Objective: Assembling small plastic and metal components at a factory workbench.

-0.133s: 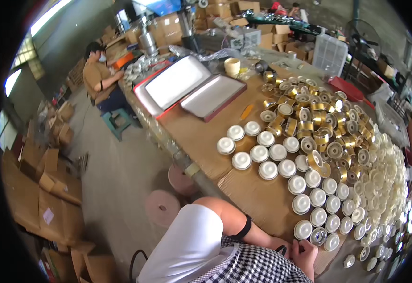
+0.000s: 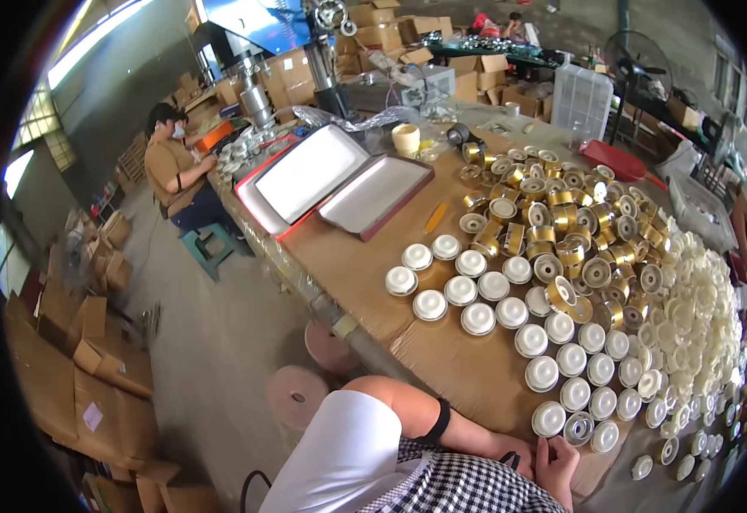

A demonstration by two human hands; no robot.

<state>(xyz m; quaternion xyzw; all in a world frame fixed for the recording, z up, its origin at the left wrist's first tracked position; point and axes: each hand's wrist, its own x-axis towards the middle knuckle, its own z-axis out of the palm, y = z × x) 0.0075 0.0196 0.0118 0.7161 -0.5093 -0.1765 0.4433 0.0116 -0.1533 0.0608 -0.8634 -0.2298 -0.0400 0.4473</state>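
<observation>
Low at the right, close to my body, my left hand (image 2: 514,450) and my right hand (image 2: 557,466) are together at the table's near edge. My right fingers are curled in, with thumb and finger close together. The left fingers look bent too, but are partly hidden; whatever lies between the hands cannot be made out. Just beyond them stand a round white-topped cap (image 2: 549,419) and a clear-centred, silvery ring piece (image 2: 578,428). More white-topped caps (image 2: 541,374) form loose rows across the brown cardboard (image 2: 365,282).
Gold ring-shaped parts (image 2: 566,218) are heaped beyond the caps, beside a pile of translucent whitish pieces (image 2: 698,316). An open red-edged box (image 2: 378,192), an orange strip (image 2: 435,217) and a red scoop (image 2: 613,160) lie farther back. A co-worker (image 2: 177,171) sits at the far left.
The view has shifted slightly, so the table and its things sit a little differently in the picture. My hands stay together at the same spot beside the caps.
</observation>
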